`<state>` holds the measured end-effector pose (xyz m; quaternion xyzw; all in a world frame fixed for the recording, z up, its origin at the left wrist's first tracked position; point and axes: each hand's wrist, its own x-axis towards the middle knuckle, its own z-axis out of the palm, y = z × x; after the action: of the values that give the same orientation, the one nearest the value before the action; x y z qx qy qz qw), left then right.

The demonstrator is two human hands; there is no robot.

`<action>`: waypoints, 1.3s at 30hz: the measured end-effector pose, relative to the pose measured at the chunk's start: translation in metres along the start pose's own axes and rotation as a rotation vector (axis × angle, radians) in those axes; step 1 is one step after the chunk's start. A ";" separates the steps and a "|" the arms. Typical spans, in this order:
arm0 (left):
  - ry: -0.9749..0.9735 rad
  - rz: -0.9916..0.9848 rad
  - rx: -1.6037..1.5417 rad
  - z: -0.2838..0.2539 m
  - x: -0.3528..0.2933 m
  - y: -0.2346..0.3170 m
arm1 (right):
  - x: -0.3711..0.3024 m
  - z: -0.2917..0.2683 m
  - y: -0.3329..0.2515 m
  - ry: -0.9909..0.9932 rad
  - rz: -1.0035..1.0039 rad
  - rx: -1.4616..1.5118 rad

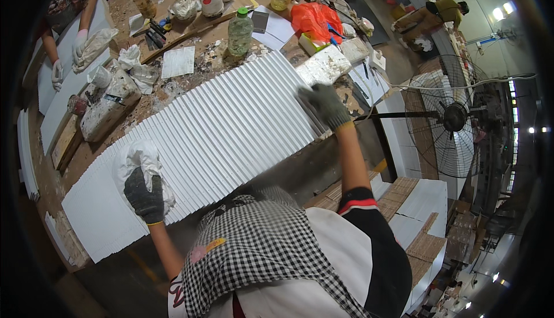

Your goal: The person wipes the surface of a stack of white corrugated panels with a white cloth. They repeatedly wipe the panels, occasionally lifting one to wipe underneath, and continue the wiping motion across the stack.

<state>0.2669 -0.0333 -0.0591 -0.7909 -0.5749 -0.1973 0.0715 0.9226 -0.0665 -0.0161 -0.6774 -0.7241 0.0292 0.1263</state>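
Along the near tabletop (121, 6) lie overlapping panels (231, 127); at left, your left hand (144, 195) clutches a cloth (135, 155) over them; your right hand (328, 107) (its fingers' grip I cannot tell) is at their right end.

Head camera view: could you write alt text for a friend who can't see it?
A person's gloved left grip holds a crumpled white cloth on a long row of overlapping white strips; the gloved right grip is at the row's right end. Beyond, the cluttered worktable holds a green-capped bottle and a red plastic bag.
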 end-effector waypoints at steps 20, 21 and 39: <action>-0.072 -0.080 -0.008 0.002 0.005 0.003 | 0.156 0.057 -0.033 0.071 -0.058 -0.001; -0.029 -0.049 -0.009 0.002 0.004 0.002 | 0.182 0.063 -0.032 0.023 -0.062 -0.013; -0.004 -0.020 -0.057 -0.006 0.016 0.007 | -0.151 -0.063 -0.106 -0.184 0.333 -0.015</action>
<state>0.2766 -0.0239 -0.0469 -0.7872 -0.5772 -0.2124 0.0459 0.8406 -0.2328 0.0458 -0.7831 -0.6109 0.1062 0.0478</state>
